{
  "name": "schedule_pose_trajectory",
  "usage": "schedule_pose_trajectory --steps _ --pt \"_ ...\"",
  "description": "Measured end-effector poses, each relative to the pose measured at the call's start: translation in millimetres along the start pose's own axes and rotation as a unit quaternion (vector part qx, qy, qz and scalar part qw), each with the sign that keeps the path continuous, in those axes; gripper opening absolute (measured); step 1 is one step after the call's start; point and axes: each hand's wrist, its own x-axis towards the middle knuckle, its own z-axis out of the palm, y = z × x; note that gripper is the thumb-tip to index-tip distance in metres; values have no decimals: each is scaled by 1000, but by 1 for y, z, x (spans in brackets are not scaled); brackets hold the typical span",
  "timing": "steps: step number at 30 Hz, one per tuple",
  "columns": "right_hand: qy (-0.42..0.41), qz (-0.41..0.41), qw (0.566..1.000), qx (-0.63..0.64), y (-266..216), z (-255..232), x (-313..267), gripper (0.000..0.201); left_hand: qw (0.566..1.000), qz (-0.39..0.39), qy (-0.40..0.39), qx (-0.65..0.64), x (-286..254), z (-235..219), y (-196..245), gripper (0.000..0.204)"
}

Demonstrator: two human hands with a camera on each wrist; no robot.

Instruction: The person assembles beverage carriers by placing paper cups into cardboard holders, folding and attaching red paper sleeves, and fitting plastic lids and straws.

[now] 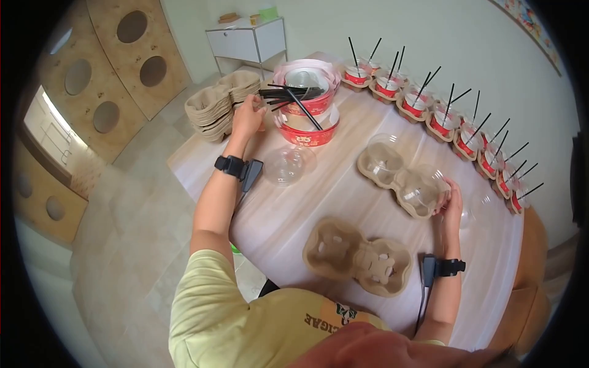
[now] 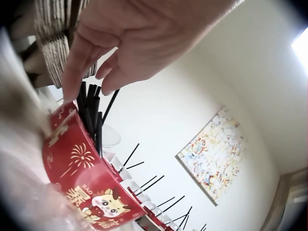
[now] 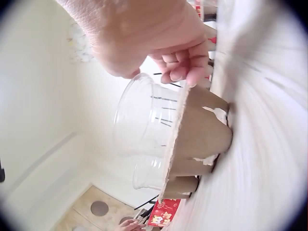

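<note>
My left hand [image 1: 246,119] reaches to a bunch of black straws [image 1: 288,95] lying across red paper bowls [image 1: 307,132]. In the left wrist view its fingertips hang right at the straw ends, with thumb and fingers apart. A stack of cardboard cup carriers [image 1: 211,116] stands beside this hand. My right hand [image 1: 452,199] holds the near right end of a two-cup cardboard carrier [image 1: 396,182] with clear plastic cups [image 3: 132,110] in it. Its fingertips curl at the carrier's rim in the right wrist view, and the thumb is near a cup's rim.
Another cardboard carrier [image 1: 334,251] lies near the front edge with no cups. A clear plastic lid or cup [image 1: 287,165] is left of centre. Along the far right edge runs a row of filled carriers [image 1: 442,119] with red-and-white cups and straws. A white cabinet [image 1: 245,43] stands behind.
</note>
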Motion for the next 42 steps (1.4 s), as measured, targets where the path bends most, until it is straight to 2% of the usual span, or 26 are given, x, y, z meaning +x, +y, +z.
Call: schedule_pose_trajectory --steps 1,3,6,10,12,16,18,19,21,25,27,28,30,31,33,36,39,42 --pt "-2 -1 1000 4 10 -4 4 30 999 -19 13 -27 5 3 -3 26" --pt "-13 11 991 131 37 -15 18 38 998 -35 26 -54 16 11 -8 26" --pt "11 16 989 150 47 -19 22 36 999 34 32 -7 28 22 -12 26" --pt "72 25 990 117 58 -19 22 35 996 87 36 -10 40 31 -19 21" --pt "22 -12 998 62 58 -21 21 34 996 60 0 -69 40 27 -14 16" --pt "16 -51 998 25 66 -20 24 33 996 64 -22 -51 38 22 -11 14" --pt "-9 -9 1000 19 57 -20 20 33 991 133 -8 -6 40 23 -13 13" --pt "-8 -10 1000 19 58 -20 20 33 991 133 -8 -7 39 22 -10 13" --pt "-11 -27 999 15 62 -20 22 33 967 240 64 58 37 22 -2 10" --pt "-20 -49 998 27 63 -20 21 32 970 232 74 -5 40 25 3 9" --pt "-31 4 999 28 58 -21 17 31 987 140 61 -59 37 21 10 10" --pt "-30 2 999 29 59 -21 18 31 986 142 61 -59 40 22 8 10" --pt "-28 -30 999 17 62 -20 20 30 976 182 116 -25 45 22 1 10" --pt "-29 -31 999 18 64 -20 21 30 976 182 117 -24 44 18 5 10" --pt "-29 -52 998 10 67 -21 23 29 957 234 162 62 40 11 12 10" --pt "-28 -12 999 11 54 -18 15 29 943 249 190 108 32 -3 28 10" --pt "-26 -51 998 21 61 -17 19 29 925 288 216 123 30 -17 39 9" --pt "-43 -33 998 15 59 -20 19 32 914 296 236 142 21 -33 56 8"
